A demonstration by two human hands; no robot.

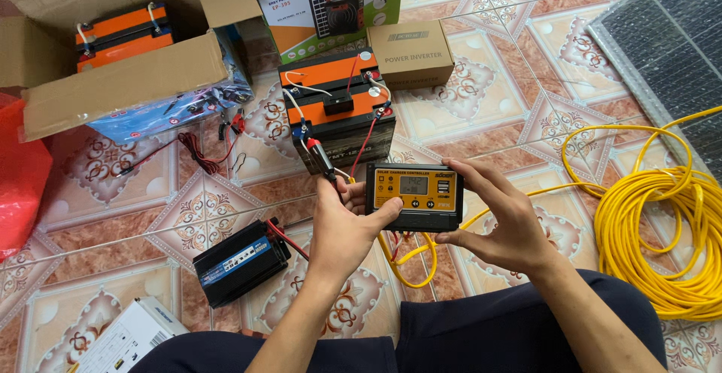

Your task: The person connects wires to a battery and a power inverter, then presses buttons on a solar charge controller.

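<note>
My left hand (344, 222) and my right hand (500, 219) hold a small black and orange controller box (415, 195) with a grey display, one hand at each side, above the tiled floor. A screwdriver with a red and black handle (322, 158) sticks up from my left hand's fingers. Just beyond stands a black battery with an orange top (337, 102), with red and white wires on its terminals. Red and yellow wires hang beneath the controller box.
A black inverter (241, 262) lies at lower left. An open cardboard box (113, 34) holds a second orange battery. A small brown carton (410, 53) and a green and white carton (323, 1) stand behind. A coiled yellow cable (662, 215) and a solar panel (669, 50) lie right.
</note>
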